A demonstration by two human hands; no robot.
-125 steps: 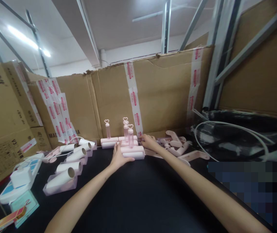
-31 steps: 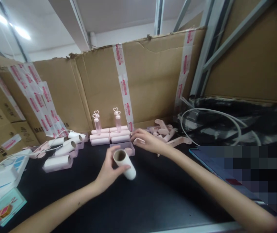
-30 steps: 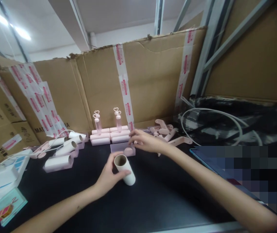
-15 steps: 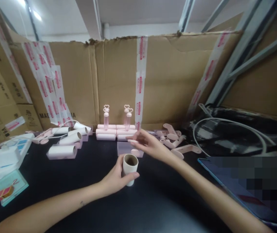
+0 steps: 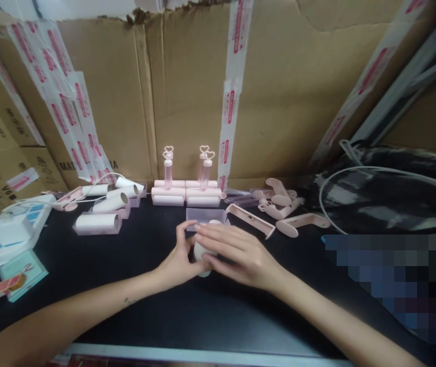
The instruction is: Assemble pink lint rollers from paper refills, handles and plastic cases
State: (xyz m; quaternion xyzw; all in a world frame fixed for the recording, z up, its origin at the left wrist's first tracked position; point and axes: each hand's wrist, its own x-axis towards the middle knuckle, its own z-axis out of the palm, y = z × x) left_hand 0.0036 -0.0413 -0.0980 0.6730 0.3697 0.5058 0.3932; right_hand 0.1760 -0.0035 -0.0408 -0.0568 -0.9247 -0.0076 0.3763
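Note:
My left hand (image 5: pixel 181 257) grips an upright white roll (image 5: pixel 204 253), a lint-roller refill by its look, with fingers behind it and the thumb in front. Over its upper end lies my right hand (image 5: pixel 240 252), fingers extended across the top and thumb against the side. The roll's open end is covered, so anything under the right palm is hidden. Just behind the hands stands a translucent lilac case (image 5: pixel 207 215), partly covered by my fingers. A pink plastic bracket (image 5: pixel 251 220) rests to its right.
Pink roller sets (image 5: pixel 169 198) with heart-topped wands (image 5: pixel 168 168) stand against the cardboard wall (image 5: pixel 187 92). White rolls (image 5: pixel 97 223) lie in cases at left, near a power strip (image 5: pixel 40 224). Pink handles (image 5: pixel 302 223) and a coiled white cable (image 5: pixel 323 204) are at right.
My right hand has come down from beside the lilac case onto the roll's top; the small pale piece it held is now out of sight. The view has tilted downward.

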